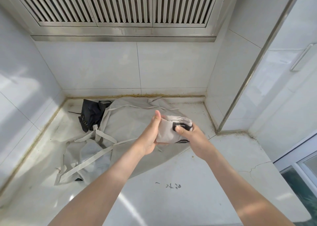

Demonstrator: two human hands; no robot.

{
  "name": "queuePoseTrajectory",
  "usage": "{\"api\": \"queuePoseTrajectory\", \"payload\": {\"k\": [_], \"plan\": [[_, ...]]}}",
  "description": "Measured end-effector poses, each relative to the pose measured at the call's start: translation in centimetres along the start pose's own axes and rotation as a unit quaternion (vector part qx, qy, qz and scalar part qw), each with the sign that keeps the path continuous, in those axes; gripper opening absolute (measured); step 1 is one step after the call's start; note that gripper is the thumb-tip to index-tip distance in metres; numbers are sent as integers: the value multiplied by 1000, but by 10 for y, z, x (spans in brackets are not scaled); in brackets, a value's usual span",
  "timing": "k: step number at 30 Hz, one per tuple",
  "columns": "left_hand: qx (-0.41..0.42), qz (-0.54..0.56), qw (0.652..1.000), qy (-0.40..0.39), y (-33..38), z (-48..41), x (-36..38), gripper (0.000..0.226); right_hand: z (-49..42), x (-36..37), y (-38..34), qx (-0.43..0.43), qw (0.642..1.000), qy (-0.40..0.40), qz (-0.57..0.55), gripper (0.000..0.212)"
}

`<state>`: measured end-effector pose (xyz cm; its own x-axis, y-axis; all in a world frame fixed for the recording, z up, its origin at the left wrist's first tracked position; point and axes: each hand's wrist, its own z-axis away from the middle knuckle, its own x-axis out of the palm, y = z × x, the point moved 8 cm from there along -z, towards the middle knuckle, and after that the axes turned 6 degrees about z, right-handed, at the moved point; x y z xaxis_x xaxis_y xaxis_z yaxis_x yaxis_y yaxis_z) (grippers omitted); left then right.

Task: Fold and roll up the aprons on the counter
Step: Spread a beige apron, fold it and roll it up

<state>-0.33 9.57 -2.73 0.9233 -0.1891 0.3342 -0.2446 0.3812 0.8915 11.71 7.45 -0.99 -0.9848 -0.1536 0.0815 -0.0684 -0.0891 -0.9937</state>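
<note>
Beige folded apron bundle is held just above the worktop, between both hands. The left hand cups its left end, fingers curled beneath. The right hand grips its right end, thumb on a black label. Under them a second beige apron lies spread out. At ten o'clock from the bundle lies a crumpled black apron.

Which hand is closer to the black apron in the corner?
Left. The left hand holds the rolled beige apron on the side toward the black apron, which lies crumpled by the back wall. The right hand grips the roll's far side, farther from it.
</note>
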Motion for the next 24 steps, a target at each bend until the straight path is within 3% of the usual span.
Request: {"api": "queuePoseTrajectory", "payload": {"k": [2,5,8,10,11,13,15,18,21,22,24], "plan": [[-22,30,997,71,-10,-8,-15,66,0,10,-1,5,999,-50,21,40],[-61,61,995,59,-14,-6,-11,59,-1,13,-8,-15,998,-37,40,41],[-64,39,996,54,-6,0,-4,92,3,19,-18,-52,994,-58,74,46],[-62,36,996,60,-6,-3,-3,101,4,24,-20,-58,991,-73,93,60],[-59,26,996,69,-6,-3,-5,96,4,27,-20,-58,989,-86,107,68],[-70,-15,995,73,-5,-3,-7,60,4,34,-17,-60,980,-107,155,80],[-79,-70,993,46,-6,-3,-11,20,5,38,-14,-76,968,-106,214,75],[-114,-90,989,7,-11,-1,-10,24,7,37,-17,-101,964,-80,231,57],[-131,-77,988,-11,-17,1,-7,18,8,33,-19,-101,979,-63,165,42],[-128,-74,989,-7,-17,-1,-9,24,7,31,-19,-95,986,-59,126,40],[-118,-48,992,1,-20,-7,-15,60,6,30,-17,-81,993,-65,57,40]]}}
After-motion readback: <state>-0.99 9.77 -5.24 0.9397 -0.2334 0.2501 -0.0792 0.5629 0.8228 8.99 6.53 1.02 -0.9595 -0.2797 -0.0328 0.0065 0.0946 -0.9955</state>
